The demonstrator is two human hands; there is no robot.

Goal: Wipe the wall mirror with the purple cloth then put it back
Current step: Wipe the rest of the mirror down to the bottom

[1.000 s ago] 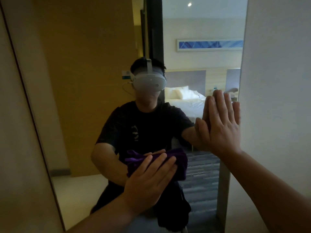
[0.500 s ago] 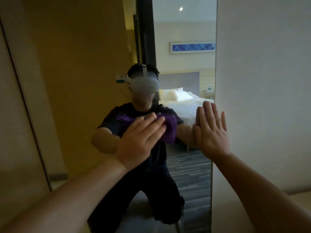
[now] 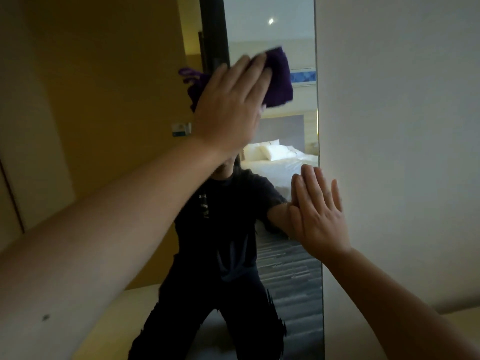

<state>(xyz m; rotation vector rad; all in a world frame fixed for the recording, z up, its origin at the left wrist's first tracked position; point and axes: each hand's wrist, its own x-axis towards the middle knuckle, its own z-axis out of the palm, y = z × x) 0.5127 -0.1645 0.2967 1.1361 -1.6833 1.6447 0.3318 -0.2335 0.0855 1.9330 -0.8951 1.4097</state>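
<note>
Head view of the wiping step. The tall frameless wall mirror (image 3: 291,268) is shown running the full height of the frame, bounded at 3 o'clock by a plain white wall (image 3: 394,152). The folded purple terry cloth (image 3: 279,79) is pressed flat against the glass at about 12 o'clock, in the upper part of the mirror. It is covered by the left hand (image 3: 230,110), whose palm and extended fingers (image 3: 255,74) lie over the cloth and pin it to the glass rather than being curled round it; the hand is thus spread, flat and loaded, with the cloth trapped beneath. A ragged purple fringe is seen past the hand at 10 o'clock; whether this is cloth or its reflection cannot be told. The right hand (image 3: 318,211) is laid open and empty at 4 o'clock, palm against the mirror's right edge where glass meets wall, apparently as a brace. A bed with white pillows (image 3: 275,154) is reflected between the two hands.

Progress is judged as mid-task: the cloth is in use and the wiping is under way. How much of the glass is already cleaned cannot be read, as no streaks or marks are visible. Wiping is taken to be unfinished, and the return of the cloth to its place, which is not in view, is left to be done
</note>
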